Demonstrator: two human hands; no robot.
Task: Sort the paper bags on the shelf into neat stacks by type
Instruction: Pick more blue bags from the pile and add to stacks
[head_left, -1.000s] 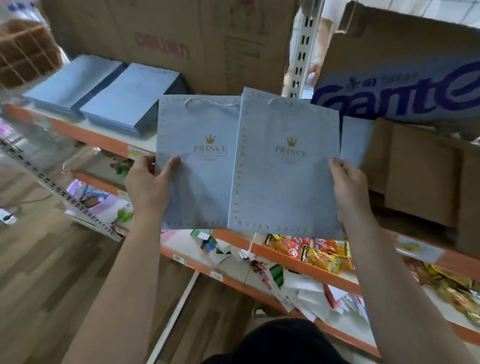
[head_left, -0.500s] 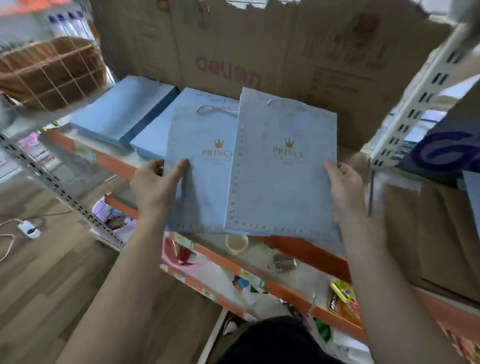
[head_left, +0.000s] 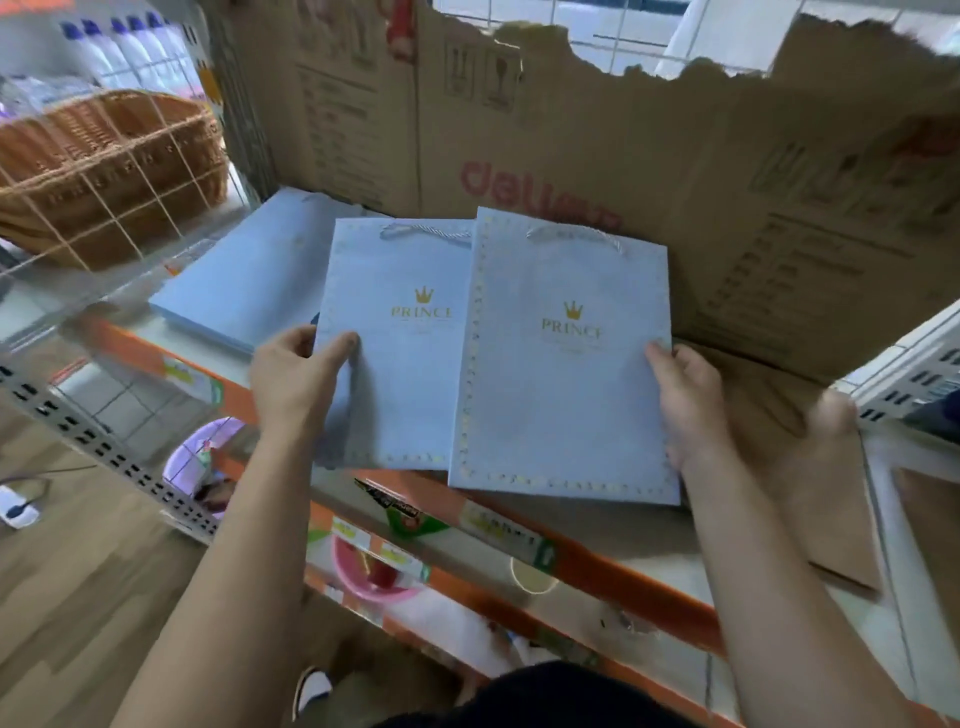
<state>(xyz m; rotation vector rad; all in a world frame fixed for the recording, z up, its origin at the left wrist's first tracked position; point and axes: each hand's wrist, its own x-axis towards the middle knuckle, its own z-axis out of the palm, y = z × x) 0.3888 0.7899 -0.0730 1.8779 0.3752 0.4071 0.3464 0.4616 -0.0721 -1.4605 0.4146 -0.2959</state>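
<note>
Left grip (head_left: 298, 374) and right grip (head_left: 685, 400) pinch overlapping Prince bags (head_left: 566, 395) above the shelf (head_left: 623, 582) — next, likely: square them onto the blue stack (head_left: 244, 291).

Bags (head_left: 566, 374): matt pale-blue paper, gold foil print, twisted cord handles (head_left: 574, 236). Backing (head_left: 597, 130): rough brown corrugated cardboard, top edge torn. Basket (head_left: 104, 166): woven wicker. Shelf edge (head_left: 613, 566): smooth orange painted metal. Upright (head_left: 98, 441): perforated grey metal. Floor (head_left: 67, 597): wood-look, matt. Basin (head_left: 363, 574): glossy pink plastic.
</note>
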